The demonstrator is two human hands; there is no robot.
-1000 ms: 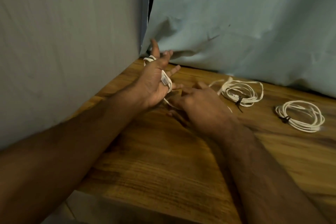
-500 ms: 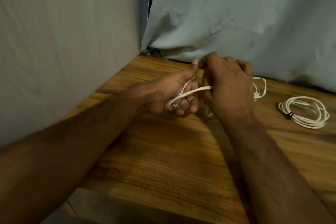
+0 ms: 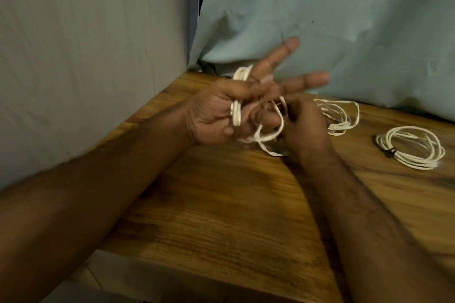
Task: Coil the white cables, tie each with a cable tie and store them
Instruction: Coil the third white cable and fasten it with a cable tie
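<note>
A white cable [image 3: 268, 134] is wound in loops around my left hand [image 3: 219, 115], which is held palm up above the wooden table [image 3: 221, 204] with its long fingers stretched out and the thumb over the loops. My right hand [image 3: 305, 128] pinches a strand of the same cable just right of the left palm. Two coiled white cables lie on the table to the right, each bound with a dark tie: one coil [image 3: 342, 115] partly hidden behind my right hand, another coil [image 3: 413, 147] farther right.
Grey cloth [image 3: 86, 44] hangs on the left and pale blue cloth [image 3: 320, 7] covers the back, meeting at the table's far corner. The table's front edge [image 3: 197, 268] runs across the bottom of the view.
My left hand has spread its fingers and turned palm up, with more loops on it. My right hand has dropped from above the left fingers to beside the palm, drawing the strand down.
</note>
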